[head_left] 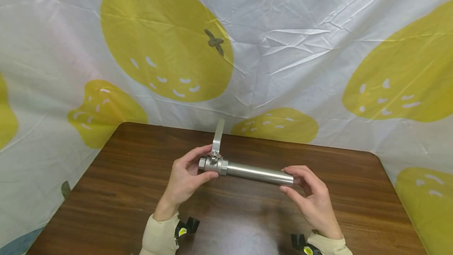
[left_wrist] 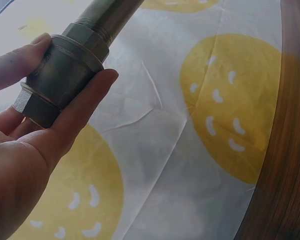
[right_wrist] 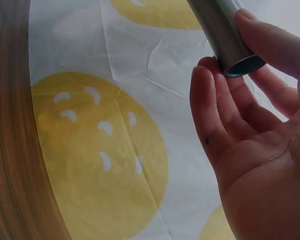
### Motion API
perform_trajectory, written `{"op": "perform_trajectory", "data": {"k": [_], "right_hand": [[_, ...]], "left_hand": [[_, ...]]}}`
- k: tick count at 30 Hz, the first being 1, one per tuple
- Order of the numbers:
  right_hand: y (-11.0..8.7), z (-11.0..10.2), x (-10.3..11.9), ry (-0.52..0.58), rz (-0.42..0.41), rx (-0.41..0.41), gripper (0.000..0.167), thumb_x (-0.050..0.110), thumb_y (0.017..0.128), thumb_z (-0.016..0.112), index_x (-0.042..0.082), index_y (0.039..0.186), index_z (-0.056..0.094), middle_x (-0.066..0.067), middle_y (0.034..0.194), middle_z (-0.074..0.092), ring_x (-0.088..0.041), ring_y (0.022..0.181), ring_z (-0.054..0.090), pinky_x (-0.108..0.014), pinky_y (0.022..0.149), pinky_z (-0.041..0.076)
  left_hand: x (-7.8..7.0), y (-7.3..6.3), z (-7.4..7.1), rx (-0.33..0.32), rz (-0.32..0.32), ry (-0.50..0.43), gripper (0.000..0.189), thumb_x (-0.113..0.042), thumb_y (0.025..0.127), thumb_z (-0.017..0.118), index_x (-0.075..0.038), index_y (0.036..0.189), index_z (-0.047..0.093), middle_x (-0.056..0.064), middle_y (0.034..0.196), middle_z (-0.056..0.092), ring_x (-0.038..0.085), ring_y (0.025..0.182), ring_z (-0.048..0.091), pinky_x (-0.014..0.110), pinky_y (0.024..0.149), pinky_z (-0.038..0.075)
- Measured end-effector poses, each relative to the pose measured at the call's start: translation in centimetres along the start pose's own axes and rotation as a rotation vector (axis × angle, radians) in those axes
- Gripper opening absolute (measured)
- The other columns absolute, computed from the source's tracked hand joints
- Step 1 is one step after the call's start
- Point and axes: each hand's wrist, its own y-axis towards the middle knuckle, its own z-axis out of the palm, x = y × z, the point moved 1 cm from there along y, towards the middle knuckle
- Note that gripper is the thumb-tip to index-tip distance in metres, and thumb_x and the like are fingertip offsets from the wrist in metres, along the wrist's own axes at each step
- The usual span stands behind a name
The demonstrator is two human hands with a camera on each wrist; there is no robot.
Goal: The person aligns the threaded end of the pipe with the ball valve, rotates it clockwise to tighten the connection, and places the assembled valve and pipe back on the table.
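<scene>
A metal ball valve [head_left: 213,165] with a long lever handle [head_left: 218,135] is joined to a straight steel pipe [head_left: 260,173], and both are held up over the table. My left hand [head_left: 185,178] grips the valve body, thumb in front and fingers behind. The left wrist view shows the valve's hex end [left_wrist: 36,107] near the palm. At the pipe's free end, my right hand [head_left: 311,196] pinches it between thumb and fingers. In the right wrist view the pipe's open, hollow end [right_wrist: 245,66] points toward the palm.
Below the hands lies a dark brown wooden table [head_left: 116,176] with rounded far corners. A white cloth [head_left: 283,50] printed with yellow fruit hangs behind it and at its sides. Black wrist camera mounts [head_left: 187,227] sit at both sleeves.
</scene>
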Motion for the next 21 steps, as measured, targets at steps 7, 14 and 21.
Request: {"op": "perform_trajectory", "data": {"k": [7, 14, 21], "right_hand": [[-0.06, 0.03, 0.31, -0.023, 0.051, 0.003, 0.051, -0.026, 0.068, 0.07, -0.01, 0.115, 0.06, -0.012, 0.108, 0.063, -0.008, 0.091, 0.064, -0.016, 0.079, 0.053], [-0.07, 0.01, 0.43, -0.126, 0.11, 0.005, 0.042, -0.018, 0.075, 0.071, -0.002, 0.114, 0.064, 0.002, 0.095, 0.065, -0.003, 0.078, 0.063, -0.015, 0.064, 0.052], [-0.02, 0.04, 0.45, -0.111, 0.091, -0.013, 0.041, -0.019, 0.075, 0.069, -0.004, 0.113, 0.064, 0.001, 0.095, 0.065, -0.004, 0.077, 0.063, -0.014, 0.066, 0.052]], "left_hand": [[-0.03, -0.03, -0.02, 0.004, -0.003, -0.003, 0.063, 0.013, 0.069, 0.078, 0.015, 0.126, 0.051, 0.001, 0.118, 0.061, 0.012, 0.105, 0.06, 0.019, 0.089, 0.052], [-0.08, -0.02, 0.02, 0.003, -0.018, -0.002, 0.064, 0.013, 0.069, 0.078, 0.014, 0.127, 0.051, 0.002, 0.118, 0.061, 0.011, 0.106, 0.06, 0.018, 0.09, 0.051], [-0.09, 0.01, 0.01, 0.011, -0.013, -0.001, 0.063, 0.012, 0.069, 0.079, 0.014, 0.127, 0.051, 0.003, 0.118, 0.06, 0.011, 0.105, 0.06, 0.019, 0.089, 0.052]]}}
